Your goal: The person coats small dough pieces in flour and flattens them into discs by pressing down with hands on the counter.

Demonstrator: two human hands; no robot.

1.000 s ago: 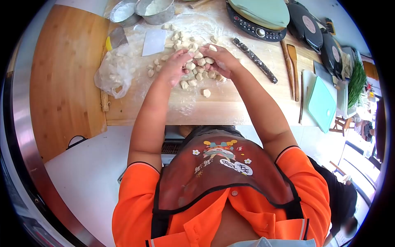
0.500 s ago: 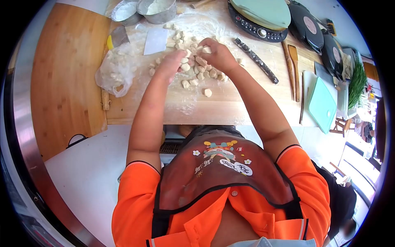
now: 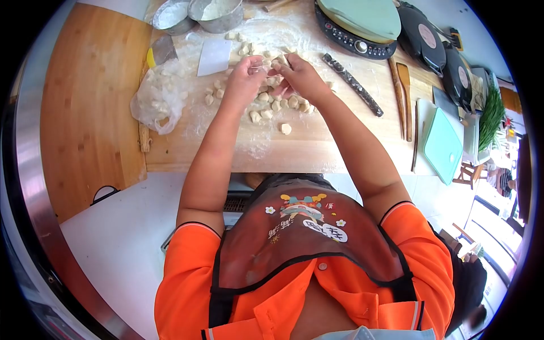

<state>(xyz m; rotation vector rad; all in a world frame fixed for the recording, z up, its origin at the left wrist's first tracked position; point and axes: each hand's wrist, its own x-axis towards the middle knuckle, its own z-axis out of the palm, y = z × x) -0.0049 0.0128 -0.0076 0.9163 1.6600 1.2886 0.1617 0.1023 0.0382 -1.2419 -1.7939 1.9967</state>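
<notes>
Several small pale dough pieces (image 3: 264, 97) lie in a loose pile on the floured wooden table (image 3: 198, 153). My left hand (image 3: 247, 78) is over the left side of the pile, its fingers curled; whatever lies between them is too small to make out. Close beside it on the right, my right hand (image 3: 296, 76) has its thumb and fingers closed on a dough piece (image 3: 281, 59) at the top of the pile. One single dough piece (image 3: 285, 129) sits apart, nearer the table's front edge.
A white scraper (image 3: 214, 57) and a plastic bag (image 3: 159, 97) lie left; metal bowls (image 3: 216, 16) stand behind. To the right are a dark speckled rod (image 3: 353, 85), an electric griddle (image 3: 358, 25), wooden tools (image 3: 404, 96) and a green lid (image 3: 441, 144). Another person (image 3: 469, 289) is at lower right.
My left hand has shifted right and away from me, nearer my right hand, and no longer shows the dough pieces seen at its fingers. My right hand has moved slightly.
</notes>
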